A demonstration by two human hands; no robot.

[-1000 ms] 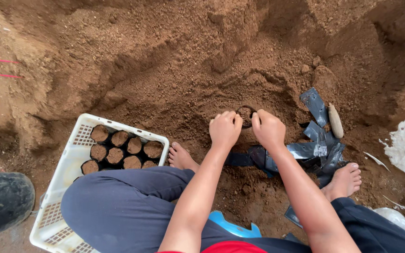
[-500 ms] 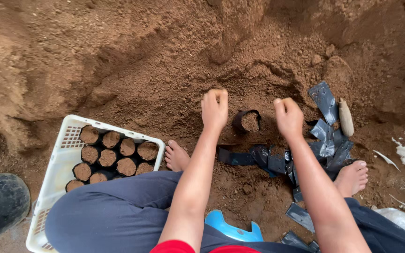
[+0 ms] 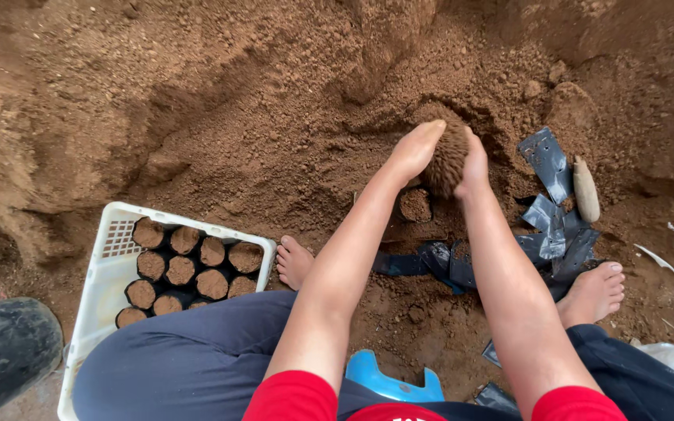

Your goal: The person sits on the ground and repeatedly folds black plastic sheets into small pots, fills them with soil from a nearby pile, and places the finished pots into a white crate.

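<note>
My left hand (image 3: 416,146) and my right hand (image 3: 473,160) are pressed together around a clump of loose brown soil (image 3: 446,162), lifted just off the big soil mound (image 3: 274,101). Right below them a small black nursery bag (image 3: 415,204) stands upright on the ground, filled with soil. Neither hand touches this bag.
A white plastic crate (image 3: 91,312) at my left knee holds several filled black bags (image 3: 189,269). Empty black bags (image 3: 555,234) lie by my right foot (image 3: 594,288), with a tan oblong object (image 3: 585,187) beside them. I sit on a blue stool (image 3: 388,378). A dark boot (image 3: 1,351) is at bottom left.
My hands were apart on either side of the small bag. They have since reached forward into the mound and come together around a scoop of soil.
</note>
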